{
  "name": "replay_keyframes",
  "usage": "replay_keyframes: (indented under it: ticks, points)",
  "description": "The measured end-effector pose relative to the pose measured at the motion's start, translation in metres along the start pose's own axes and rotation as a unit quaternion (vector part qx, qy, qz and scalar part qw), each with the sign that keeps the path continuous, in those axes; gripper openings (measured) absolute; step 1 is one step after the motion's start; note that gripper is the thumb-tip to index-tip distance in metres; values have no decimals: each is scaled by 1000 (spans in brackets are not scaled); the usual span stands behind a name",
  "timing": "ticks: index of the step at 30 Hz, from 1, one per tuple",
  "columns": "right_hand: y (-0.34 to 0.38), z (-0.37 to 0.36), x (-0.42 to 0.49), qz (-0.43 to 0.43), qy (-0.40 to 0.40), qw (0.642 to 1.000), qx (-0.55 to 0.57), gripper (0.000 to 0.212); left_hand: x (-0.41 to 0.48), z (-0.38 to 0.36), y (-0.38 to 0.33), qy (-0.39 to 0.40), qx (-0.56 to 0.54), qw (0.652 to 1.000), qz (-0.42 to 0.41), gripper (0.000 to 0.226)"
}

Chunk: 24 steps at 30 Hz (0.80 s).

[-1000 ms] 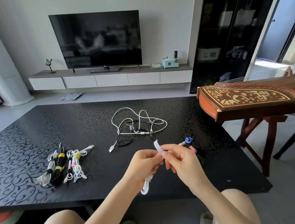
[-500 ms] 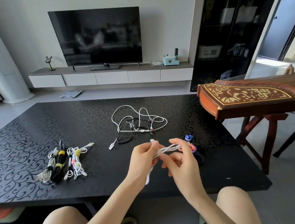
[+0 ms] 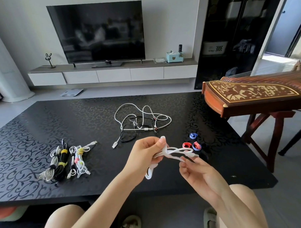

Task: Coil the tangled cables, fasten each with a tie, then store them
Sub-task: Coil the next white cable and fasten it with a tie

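Cinching soft white strap tie (image 3: pixel 165 148) round light, floppy white coiled cable (image 3: pixel 178 150); left hand (image 3: pixel 145 154) grip clamps coil's middle, right hand (image 3: pixel 199 174) grip seemingly pinches tie tail. Hold middle; loops splay.

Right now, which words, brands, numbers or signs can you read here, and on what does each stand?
No text reads clearly.
On the television, a logo at the bottom edge: too small to read.
On the black cabinet, a white label: blurred.
On the wooden instrument, gold ornament: no legible words.
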State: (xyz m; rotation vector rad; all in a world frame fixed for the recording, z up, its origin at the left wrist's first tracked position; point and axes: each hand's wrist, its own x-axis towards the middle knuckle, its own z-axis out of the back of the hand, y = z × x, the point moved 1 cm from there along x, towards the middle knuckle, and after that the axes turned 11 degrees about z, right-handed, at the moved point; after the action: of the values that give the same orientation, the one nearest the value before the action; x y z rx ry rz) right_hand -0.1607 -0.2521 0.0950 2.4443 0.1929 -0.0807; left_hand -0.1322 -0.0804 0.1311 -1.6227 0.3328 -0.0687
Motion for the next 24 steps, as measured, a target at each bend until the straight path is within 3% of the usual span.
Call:
replay_keyframes:
  ticks: [3, 6, 10, 14, 17, 21, 24]
  points:
    - [2, 1, 4, -69, 14, 998, -4, 32, -1, 4, -3, 49, 0, 999, 2, 35]
    - [5, 1, 12, -106, 22, 987, -117, 31, -2, 7, -7, 91, 24, 995, 17, 35]
    - [24, -8, 23, 3, 28, 946, -322, 29, -6, 11, -8, 106, 84, 990, 36, 34]
    - [42, -28, 24, 125, 74, 858, -492, 30, -8, 12, -4, 103, 87, 990, 47, 34]
    - [48, -40, 26, 145, 74, 842, -515, 23, -9, 8, -2, 110, 92, 989, 38, 34]
    - [57, -47, 25, 99, 85, 860, -494, 10, -10, 5, -3, 96, 97, 990, 36, 29]
    - [60, -46, 23, 85, 91, 836, -534, 10, -11, 3, -3, 58, 139, 988, 22, 29]
